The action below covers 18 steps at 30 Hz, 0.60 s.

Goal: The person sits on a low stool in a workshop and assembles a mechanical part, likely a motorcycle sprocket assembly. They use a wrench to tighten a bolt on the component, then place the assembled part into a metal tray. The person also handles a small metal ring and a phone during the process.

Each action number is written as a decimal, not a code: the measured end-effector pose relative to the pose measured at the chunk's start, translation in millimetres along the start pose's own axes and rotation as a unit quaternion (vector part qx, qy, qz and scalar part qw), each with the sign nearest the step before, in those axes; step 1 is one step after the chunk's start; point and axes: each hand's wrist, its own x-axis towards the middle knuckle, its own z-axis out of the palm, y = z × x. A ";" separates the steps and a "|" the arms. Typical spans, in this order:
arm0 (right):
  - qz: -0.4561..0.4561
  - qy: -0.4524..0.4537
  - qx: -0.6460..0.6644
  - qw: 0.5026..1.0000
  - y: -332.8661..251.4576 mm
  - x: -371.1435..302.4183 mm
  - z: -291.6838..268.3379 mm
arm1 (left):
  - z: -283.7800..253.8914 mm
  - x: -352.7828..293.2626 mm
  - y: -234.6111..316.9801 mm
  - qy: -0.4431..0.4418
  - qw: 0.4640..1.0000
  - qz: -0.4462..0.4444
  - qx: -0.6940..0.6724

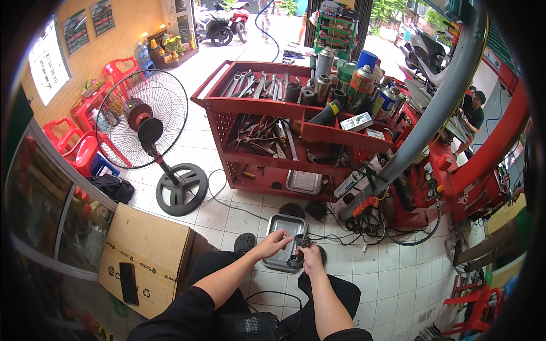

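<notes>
My right hand point(310, 257) is closed round a small dark metal part point(302, 241), held above a grey metal tray point(273, 262) on the floor between my feet. A thin, light-coloured piece stands up beside the part. Just to the left, my left hand point(274, 244) is closed, its thumb and fingers pinched together close to the part. Whatever is in that pinch is too small to make out. Under my right hand, another dark piece point(294, 261) lies at the right side of the tray.
Ahead stands a red tool cart point(256, 105) with wrenches, pliers and spray cans. A pedestal fan point(142, 122) is at the left, near a cardboard box point(142, 250) bearing a phone point(128, 283). Cables point(369, 221) lie tangled by a red lift at the right; a person point(473, 111) is beyond.
</notes>
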 end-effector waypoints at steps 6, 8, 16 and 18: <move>0.006 -0.020 -0.005 1.000 0.5 -0.6 2.8 | -4.1 -0.7 -4.0 -0.001 1.000 -0.009 0.029; 0.006 -0.026 -0.007 1.000 1.5 0.1 1.0 | -2.7 -1.1 0.1 0.003 1.000 -0.026 0.013; -0.003 -0.038 -0.022 0.999 1.3 -0.5 3.4 | -7.7 -1.8 12.4 -0.003 0.991 -0.126 -0.035; -0.001 -0.037 -0.027 0.999 1.2 -1.4 5.1 | -9.3 -2.2 12.8 -0.012 0.987 -0.152 -0.057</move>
